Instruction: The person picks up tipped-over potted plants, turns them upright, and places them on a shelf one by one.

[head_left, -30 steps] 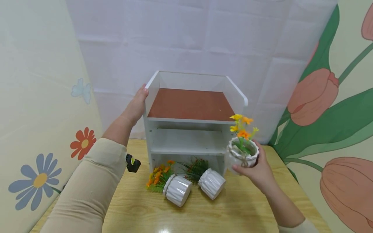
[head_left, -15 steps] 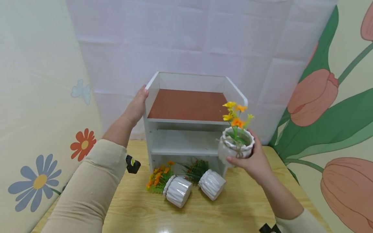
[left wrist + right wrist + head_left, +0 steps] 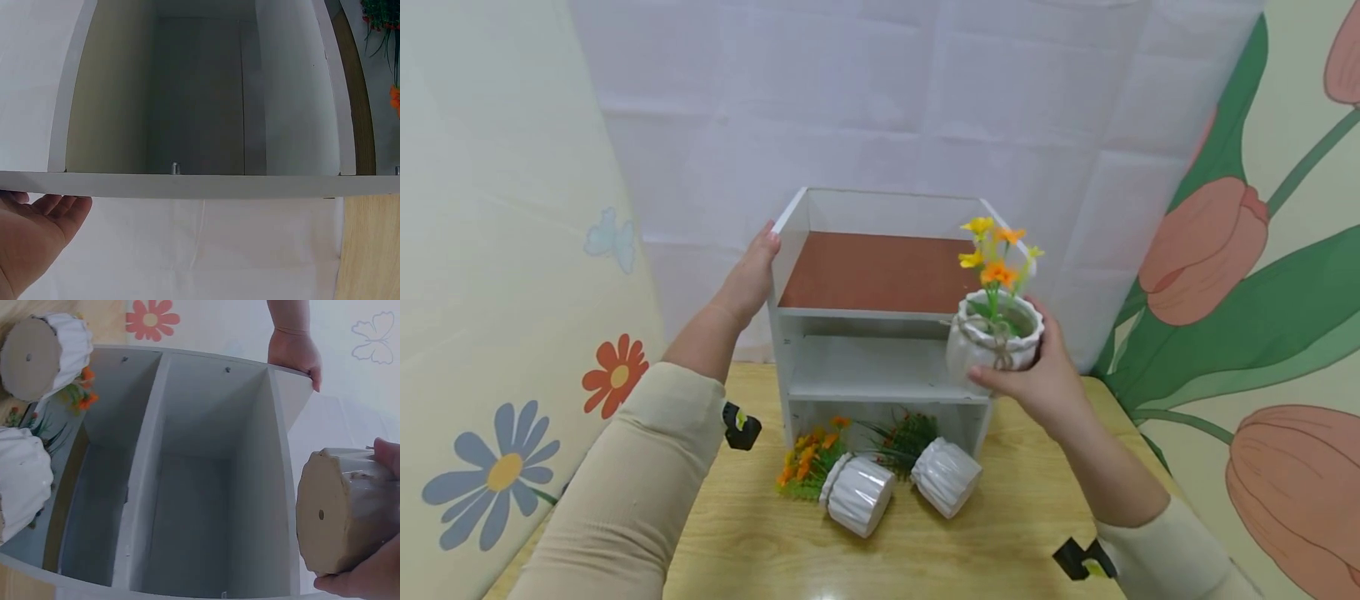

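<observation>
My right hand (image 3: 1048, 387) grips a white ceramic flowerpot (image 3: 996, 350) by its right side, thumb in front. It is upright, tied with twine, and holds yellow and orange flowers (image 3: 992, 258). The pot is raised in front of the right side of a white shelf unit (image 3: 891, 394), level with its middle opening. In the right wrist view the pot's unglazed bottom (image 3: 322, 515) shows. My left hand (image 3: 748, 279) rests against the outer left side panel near the top; in the left wrist view its fingers (image 3: 72, 215) touch that panel (image 3: 206, 186).
Two white pots lie tipped on the wooden table (image 3: 760, 533): one pot with orange flowers (image 3: 859, 493), one pot with green grassy leaves and red dots (image 3: 947, 477). Their plants reach into the bottom opening. A brown board (image 3: 880, 271) covers the top; white cloth (image 3: 880, 100) hangs behind.
The right hand has lifted the flowerpot upward and a little left, from beside the unit's right edge to in front of it. The left hand and the tipped pots stay put.
</observation>
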### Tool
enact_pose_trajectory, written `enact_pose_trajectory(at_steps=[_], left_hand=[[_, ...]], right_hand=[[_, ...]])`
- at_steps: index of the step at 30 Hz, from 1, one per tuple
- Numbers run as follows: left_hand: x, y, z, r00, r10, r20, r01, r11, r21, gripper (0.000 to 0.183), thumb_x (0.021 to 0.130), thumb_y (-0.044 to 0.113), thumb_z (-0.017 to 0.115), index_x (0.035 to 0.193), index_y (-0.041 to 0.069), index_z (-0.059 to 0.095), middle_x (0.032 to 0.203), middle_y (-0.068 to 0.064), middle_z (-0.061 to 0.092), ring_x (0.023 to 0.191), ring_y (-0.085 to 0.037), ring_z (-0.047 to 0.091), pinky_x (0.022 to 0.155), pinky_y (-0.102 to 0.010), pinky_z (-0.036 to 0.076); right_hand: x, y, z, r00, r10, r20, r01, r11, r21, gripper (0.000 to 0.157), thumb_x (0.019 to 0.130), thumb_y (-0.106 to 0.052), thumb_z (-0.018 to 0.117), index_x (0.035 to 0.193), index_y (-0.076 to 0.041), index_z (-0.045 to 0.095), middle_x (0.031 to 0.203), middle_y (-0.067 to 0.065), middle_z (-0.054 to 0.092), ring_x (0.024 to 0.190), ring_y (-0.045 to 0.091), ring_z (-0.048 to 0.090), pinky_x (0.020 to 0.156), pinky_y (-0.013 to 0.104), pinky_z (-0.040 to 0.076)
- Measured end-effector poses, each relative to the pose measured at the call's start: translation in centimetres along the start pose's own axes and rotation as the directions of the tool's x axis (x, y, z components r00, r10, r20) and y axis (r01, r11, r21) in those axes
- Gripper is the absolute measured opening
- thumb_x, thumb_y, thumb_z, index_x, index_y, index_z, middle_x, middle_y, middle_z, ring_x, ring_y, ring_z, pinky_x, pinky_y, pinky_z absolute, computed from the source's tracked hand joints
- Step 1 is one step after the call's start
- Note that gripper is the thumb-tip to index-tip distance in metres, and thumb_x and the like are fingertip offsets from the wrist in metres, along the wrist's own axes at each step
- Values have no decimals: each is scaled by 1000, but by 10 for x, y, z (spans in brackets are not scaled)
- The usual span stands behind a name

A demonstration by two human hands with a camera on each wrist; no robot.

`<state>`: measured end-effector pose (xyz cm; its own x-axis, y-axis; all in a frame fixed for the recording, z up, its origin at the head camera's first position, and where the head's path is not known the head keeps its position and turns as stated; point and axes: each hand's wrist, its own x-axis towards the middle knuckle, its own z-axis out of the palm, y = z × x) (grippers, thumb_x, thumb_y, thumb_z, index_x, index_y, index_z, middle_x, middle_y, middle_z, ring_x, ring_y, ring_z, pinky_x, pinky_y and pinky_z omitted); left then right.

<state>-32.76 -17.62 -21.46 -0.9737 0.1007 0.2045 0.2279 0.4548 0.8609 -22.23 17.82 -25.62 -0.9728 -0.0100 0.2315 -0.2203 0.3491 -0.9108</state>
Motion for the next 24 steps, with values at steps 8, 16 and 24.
enact_pose_trajectory(at_steps=[8,16,24], left_hand=[[0,0,-1,1000,-6,-9,6,1000,8,63,103,52,8,159,26,-7,166,-12,1,151,-39,6,116,-68,8],[-2,0,-1,1000,-2,-4,2,1000,-2,64,102,53,8,158,26,-7,166,-12,2,151,-39,6,116,-69,8],[-1,-1,0,1000,12,-11,-13,1000,-13,63,103,49,9,159,23,-6,166,-10,0,152,-36,4,118,-65,7]], right_hand=[[17,-15,6,1000,-13,-24,14,1000,24,117,74,-15,86,158,-20,5,156,10,31,141,31,33,114,51,34],[34,-23,13,1000,-15,-26,16,999,40,116,75,-13,85,158,-22,5,155,9,32,140,28,35,113,48,37],[52,-28,20,998,-37,-44,39,999,38,111,76,-16,85,157,-26,9,154,8,34,138,28,37,111,48,38]])
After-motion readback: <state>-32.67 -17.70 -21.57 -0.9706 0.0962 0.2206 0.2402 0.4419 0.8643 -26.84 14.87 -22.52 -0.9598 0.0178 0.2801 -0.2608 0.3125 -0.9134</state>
